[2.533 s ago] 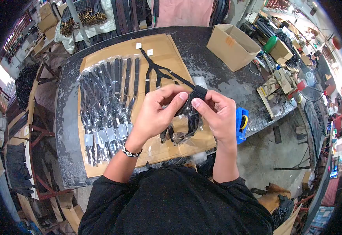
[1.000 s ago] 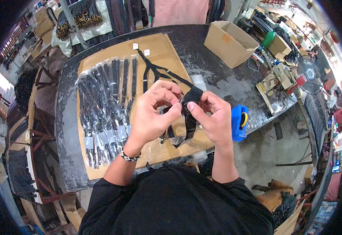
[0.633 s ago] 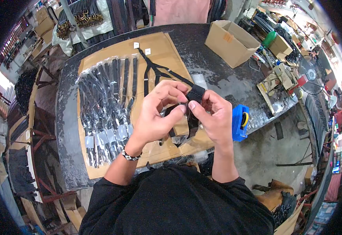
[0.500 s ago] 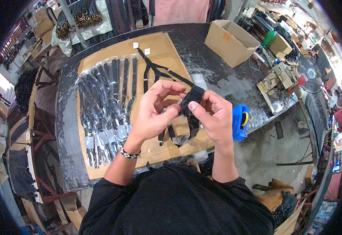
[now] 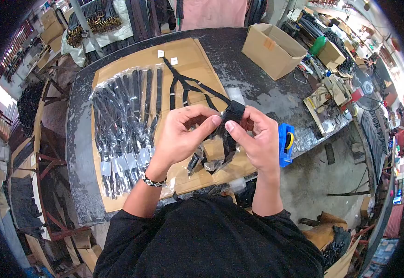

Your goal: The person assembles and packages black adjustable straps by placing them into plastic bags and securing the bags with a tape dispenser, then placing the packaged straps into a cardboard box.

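A pair of black suspenders (image 5: 183,79) lies partly on the cardboard, its straps running up to my hands. My right hand (image 5: 258,139) grips a wide, folded black section of it, thumb in front and fingers behind. At the left edge of that section, my left hand (image 5: 183,134) pinches with thumb and forefinger; the exact bit between the tips is hidden. Below my hands hang dark strap ends and clear plastic. To the left, several packed suspenders (image 5: 128,106) lie side by side in clear plastic sleeves with pale labels.
The cardboard sheet (image 5: 197,51) covers part of a worn black table (image 5: 229,46). Beside my right wrist stands a blue tape dispenser (image 5: 284,144). An open carton (image 5: 273,51) sits at the back right, near a beige machine (image 5: 329,97). Two small white tags (image 5: 160,53) lie at the cardboard's top.
My right hand has shifted slightly right and down with the black section. The left thumb and forefinger have come together at its edge, where they were more spread.
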`<control>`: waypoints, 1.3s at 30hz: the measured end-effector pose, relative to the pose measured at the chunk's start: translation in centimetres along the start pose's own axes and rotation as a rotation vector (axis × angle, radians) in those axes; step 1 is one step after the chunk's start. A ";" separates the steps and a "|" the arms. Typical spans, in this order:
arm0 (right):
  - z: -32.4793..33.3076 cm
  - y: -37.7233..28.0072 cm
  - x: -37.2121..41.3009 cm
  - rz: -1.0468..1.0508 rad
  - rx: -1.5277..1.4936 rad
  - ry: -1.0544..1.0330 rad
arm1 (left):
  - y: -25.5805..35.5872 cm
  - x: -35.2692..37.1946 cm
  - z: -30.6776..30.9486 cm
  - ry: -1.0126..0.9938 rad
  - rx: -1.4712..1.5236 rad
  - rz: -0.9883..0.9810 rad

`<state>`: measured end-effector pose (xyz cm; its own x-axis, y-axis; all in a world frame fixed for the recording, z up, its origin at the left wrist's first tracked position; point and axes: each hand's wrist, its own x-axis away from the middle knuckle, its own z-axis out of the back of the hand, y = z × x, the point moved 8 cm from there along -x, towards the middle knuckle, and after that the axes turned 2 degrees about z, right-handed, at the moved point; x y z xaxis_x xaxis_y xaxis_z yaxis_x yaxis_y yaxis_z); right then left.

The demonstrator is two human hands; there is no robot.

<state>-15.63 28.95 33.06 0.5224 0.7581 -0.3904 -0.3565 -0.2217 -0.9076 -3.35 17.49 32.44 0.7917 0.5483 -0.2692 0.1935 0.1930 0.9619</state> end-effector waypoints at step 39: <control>0.1 -0.4 0.6 0.011 0.077 0.109 | 2.4 0.9 -1.0 0.014 -0.225 -0.193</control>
<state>-15.26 29.53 33.19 0.5975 0.6840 -0.4186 -0.4186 -0.1791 -0.8903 -2.77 19.30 34.47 0.7447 0.4945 -0.4481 0.2049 0.4695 0.8588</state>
